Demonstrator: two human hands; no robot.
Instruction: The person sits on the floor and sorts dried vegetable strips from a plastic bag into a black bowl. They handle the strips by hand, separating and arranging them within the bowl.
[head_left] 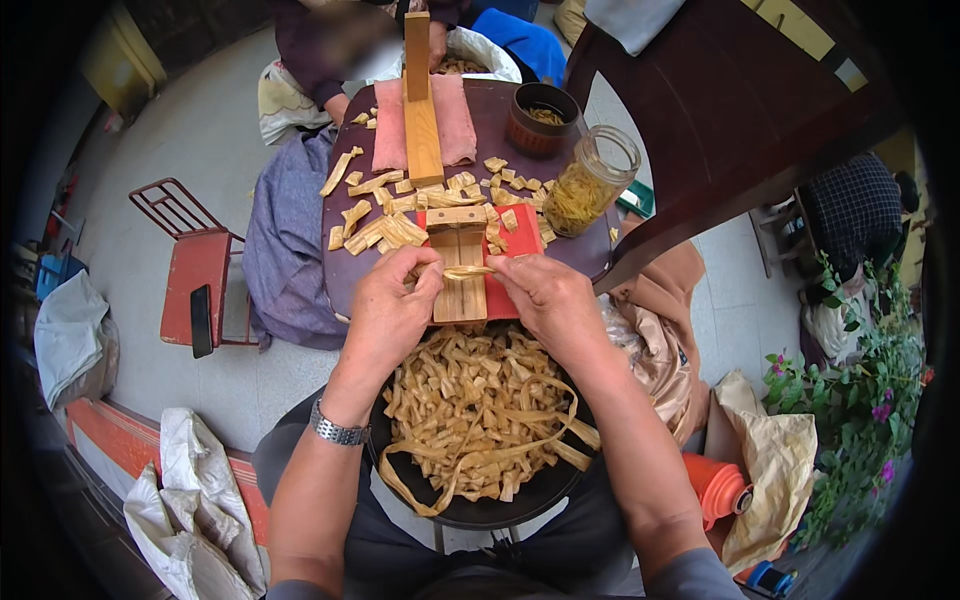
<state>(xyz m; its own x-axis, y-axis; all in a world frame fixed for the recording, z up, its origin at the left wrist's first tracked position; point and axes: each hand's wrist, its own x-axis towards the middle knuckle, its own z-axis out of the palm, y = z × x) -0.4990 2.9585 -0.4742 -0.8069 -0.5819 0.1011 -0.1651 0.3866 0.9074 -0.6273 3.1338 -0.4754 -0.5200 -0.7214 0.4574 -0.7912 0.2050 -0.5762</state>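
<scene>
A thin tan, fibrous-looking strip point(466, 271) is stretched between my two hands. My left hand point(393, 303) pinches one end and my right hand point(553, 300) the other. Just beneath it sits a small wooden block point(460, 299) with a groove, resting on a red sheet point(516, 238). Below my wrists, a black basin point(485, 522) is heaped with short tan pieces point(465, 385); a long loose strip point(437, 488) loops over them. More cut tan pieces point(392, 232) lie scattered beyond my hands on the dark table point(345, 285).
A glass jar point(592, 183) and a dark bowl point(541, 128) stand at the table's right. An upright wooden piece point(418, 60) rises over a pink cloth point(455, 125). Across the table sits another person point(300, 50). A red chair point(197, 275) stands left.
</scene>
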